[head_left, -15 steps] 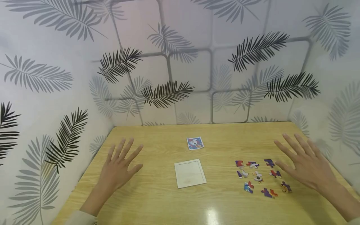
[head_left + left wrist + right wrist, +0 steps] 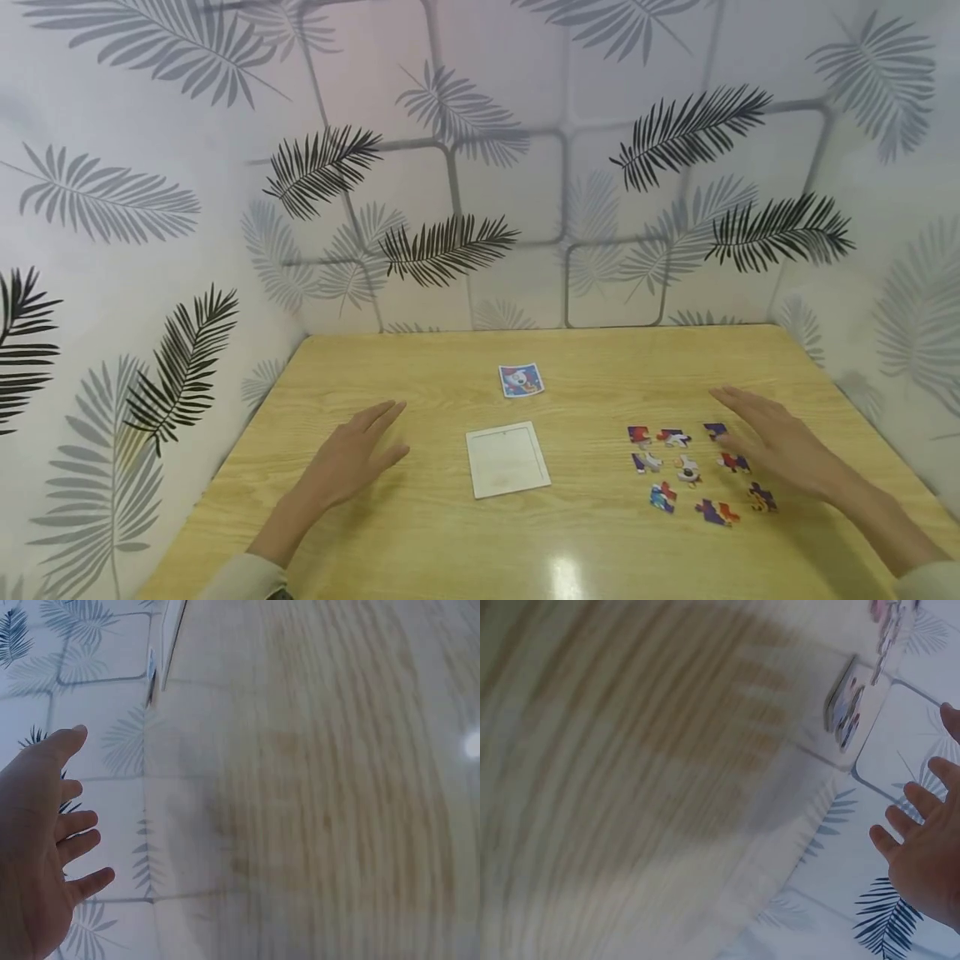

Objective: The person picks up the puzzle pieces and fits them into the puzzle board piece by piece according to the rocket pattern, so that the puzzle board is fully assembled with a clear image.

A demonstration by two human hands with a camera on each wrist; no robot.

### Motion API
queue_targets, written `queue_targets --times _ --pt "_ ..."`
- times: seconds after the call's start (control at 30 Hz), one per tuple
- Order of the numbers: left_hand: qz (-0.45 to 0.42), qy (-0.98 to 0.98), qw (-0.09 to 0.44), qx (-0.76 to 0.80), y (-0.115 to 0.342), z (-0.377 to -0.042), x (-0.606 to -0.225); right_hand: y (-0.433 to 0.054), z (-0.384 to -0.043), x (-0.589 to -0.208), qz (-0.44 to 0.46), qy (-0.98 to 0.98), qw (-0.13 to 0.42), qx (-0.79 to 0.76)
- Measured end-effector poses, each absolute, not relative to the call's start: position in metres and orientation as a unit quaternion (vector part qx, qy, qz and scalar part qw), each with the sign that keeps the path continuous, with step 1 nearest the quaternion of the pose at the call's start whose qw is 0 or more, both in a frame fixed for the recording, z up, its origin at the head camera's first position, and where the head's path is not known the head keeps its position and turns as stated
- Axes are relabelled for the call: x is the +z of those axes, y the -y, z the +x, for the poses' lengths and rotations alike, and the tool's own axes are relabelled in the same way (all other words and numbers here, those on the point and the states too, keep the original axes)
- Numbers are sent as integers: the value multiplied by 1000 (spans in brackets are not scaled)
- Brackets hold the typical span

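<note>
Head view: left hand (image 2: 348, 460) near white board (image 2: 507, 460), right hand (image 2: 791, 450) beside puzzle pieces (image 2: 711, 512), both outstretched and empty.

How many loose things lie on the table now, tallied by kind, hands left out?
Puzzle pieces: 9
White square board: 1
Picture card: 1
Total: 11

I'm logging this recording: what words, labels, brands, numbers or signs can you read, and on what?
None readable in any view.
Cartoon-dog picture card: any lettering is too small to read.
Jigsaw pieces: coloured print, no legible characters.
White puzzle tray: tiny mark near the far edge, unreadable.
</note>
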State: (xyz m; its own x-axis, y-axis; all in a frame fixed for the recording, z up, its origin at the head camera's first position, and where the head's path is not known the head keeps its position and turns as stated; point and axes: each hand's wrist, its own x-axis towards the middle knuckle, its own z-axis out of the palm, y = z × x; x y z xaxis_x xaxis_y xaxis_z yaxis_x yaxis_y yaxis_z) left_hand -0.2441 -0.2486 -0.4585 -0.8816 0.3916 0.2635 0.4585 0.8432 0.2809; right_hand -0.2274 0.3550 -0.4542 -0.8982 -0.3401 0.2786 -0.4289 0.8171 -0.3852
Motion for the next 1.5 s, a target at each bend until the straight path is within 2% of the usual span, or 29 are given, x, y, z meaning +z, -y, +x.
queue_targets --times 0.17,0.53,0.73,0.87,1.13,1.5 --pt "-230 951 34 -203 234 -247 -467 -343 -233 -454 212 930 59 294" --pt "-232 948 -52 -213 200 -252 -480 -323 -240 -452 208 921 20 329" --pt "-269 945 -49 -179 186 -254 -491 -309 -243 -454 217 916 26 336" --pt "-271 946 -44 -174 181 -254 -494 -303 -248 -459 226 918 36 322" --pt "-277 944 -43 -174 172 -253 -497 -295 -251 -460 221 921 21 320" --pt "-295 942 -45 -157 158 -258 -493 -291 -254 -467 240 923 41 299"
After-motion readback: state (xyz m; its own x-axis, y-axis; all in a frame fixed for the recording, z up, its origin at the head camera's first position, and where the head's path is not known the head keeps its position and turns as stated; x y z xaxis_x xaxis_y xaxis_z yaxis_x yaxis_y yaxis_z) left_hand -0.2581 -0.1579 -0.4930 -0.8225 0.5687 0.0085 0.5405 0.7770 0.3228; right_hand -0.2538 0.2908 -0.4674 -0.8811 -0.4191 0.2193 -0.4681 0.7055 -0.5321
